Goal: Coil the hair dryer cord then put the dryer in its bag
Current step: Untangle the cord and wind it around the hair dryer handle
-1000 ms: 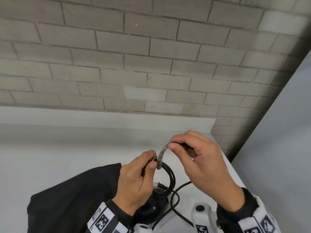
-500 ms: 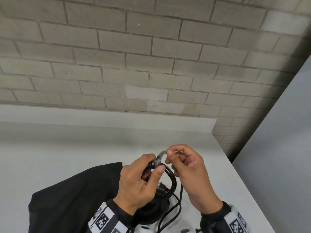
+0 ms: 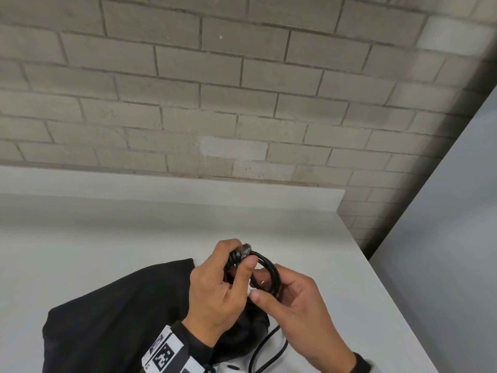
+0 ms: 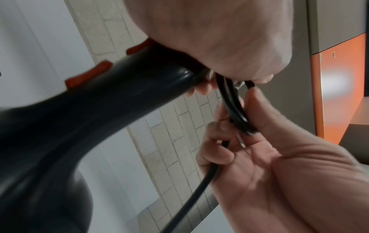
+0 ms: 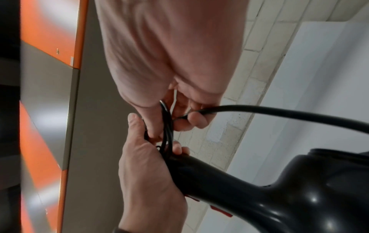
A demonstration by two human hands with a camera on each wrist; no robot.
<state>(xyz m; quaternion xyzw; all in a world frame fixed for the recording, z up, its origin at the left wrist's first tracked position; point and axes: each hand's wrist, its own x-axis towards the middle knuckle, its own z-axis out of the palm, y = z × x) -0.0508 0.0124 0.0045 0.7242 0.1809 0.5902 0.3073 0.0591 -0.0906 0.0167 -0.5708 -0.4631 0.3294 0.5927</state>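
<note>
While our left hand grips the dryer handle and coiled cord above the bag, our right hand pinches the loops; slackening could unwind them.

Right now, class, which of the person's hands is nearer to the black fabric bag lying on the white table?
Left. The left hand hovers over the black fabric bag's right edge, gripping the coiled black cord; the right hand is farther right, holding the coil's other side.
</note>
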